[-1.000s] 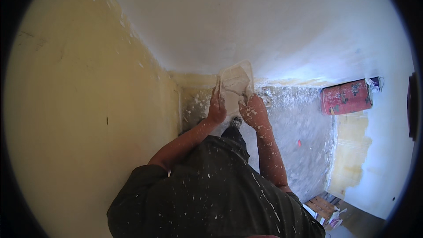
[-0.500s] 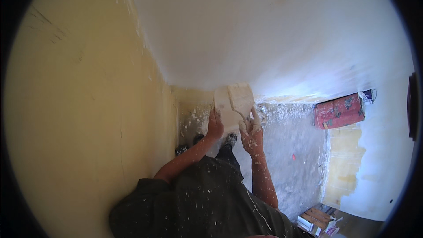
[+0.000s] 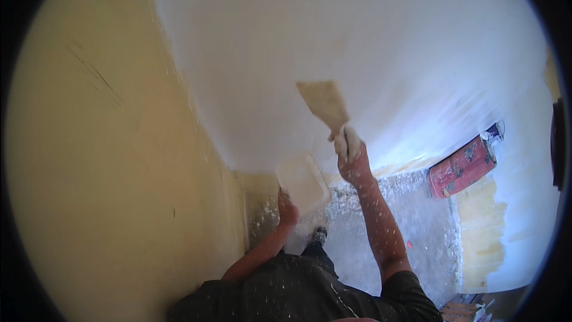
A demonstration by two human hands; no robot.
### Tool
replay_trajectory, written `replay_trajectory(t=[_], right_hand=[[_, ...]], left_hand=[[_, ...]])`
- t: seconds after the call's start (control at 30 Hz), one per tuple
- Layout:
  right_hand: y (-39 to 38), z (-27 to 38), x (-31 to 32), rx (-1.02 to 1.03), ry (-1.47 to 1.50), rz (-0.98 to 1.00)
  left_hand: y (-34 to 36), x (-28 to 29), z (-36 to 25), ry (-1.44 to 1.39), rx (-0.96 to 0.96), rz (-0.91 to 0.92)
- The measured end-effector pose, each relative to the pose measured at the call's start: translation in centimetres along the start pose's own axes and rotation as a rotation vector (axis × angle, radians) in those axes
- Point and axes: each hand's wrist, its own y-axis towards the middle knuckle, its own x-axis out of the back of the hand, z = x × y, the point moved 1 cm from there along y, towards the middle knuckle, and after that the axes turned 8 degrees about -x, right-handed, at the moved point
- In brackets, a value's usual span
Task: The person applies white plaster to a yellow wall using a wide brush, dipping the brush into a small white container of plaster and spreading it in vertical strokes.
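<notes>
The bare left hand (image 3: 288, 210) stood upright at the end of a bent left forearm (image 3: 257, 254) that slanted inward from the lower left, its fingers partly hidden. The bare right hand (image 3: 354, 161), raised higher and farther forward, had its white-coated fingers (image 3: 350, 138) curled closed. The right forearm (image 3: 382, 222), flecked with white spots, reached up from a short dark sleeve (image 3: 411, 295), leaning slightly left, well apart from the other.

Scraper (image 3: 325, 101) — tan; tray (image 3: 302, 185) — off-white; drum (image 3: 460, 170) red, dark-blotched.
</notes>
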Motion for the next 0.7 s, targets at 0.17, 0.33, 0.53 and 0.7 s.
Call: replay_trajectory(t=[0.17, 0.33, 0.53, 0.7], right_hand=[[7.0, -0.1, -0.3, -0.18, 0.67, 0.09], [5.8, -5.6, -3.3, -0.481, 1.016, 0.018], [-0.2, -1.4, -2.4, -0.79, 1.334, 0.148], [6.4, 2.2, 3.2, -0.587, 1.869, 0.491]], left_hand=[[-1.3, 0.8, 1.9, 0.396, -0.205, 0.032], [-1.9, 0.5, 3.2, 0.465, -0.233, 0.05], [-2.2, 1.6, 3.8, 0.001, 0.052, -0.076], [-3.7, 0.0, 6.1, 0.408, -0.201, -0.039]])
